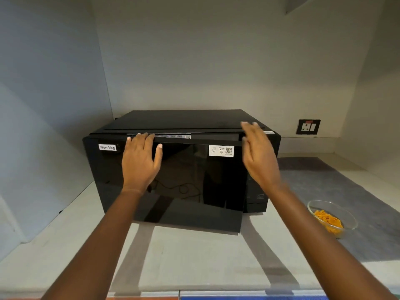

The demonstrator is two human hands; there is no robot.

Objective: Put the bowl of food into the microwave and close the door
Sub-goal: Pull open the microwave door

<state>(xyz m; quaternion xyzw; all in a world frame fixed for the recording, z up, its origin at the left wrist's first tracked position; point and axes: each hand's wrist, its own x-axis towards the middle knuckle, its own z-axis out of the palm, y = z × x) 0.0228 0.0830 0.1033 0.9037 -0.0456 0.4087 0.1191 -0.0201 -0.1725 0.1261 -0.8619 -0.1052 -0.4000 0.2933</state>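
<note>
A black microwave [184, 120] stands on the counter against the back wall. Its glossy door [194, 187] is hinged on the left and stands slightly ajar at the right edge. My left hand [139, 163] lies flat on the door's upper left, fingers over the top edge. My right hand [258, 154] is at the door's upper right edge, fingers spread, slightly blurred; it grips nothing that I can see. A clear glass bowl [344, 215] with orange food [329, 221] rests on the counter to the right of the microwave, apart from both hands.
A grey mat [346, 180] covers the counter at the right, under the bowl. A wall socket [308, 127] sits on the back wall right of the microwave. A "Non-Veg" label [107, 147] and a QR sticker [221, 150] are on the door. Walls close in left and right.
</note>
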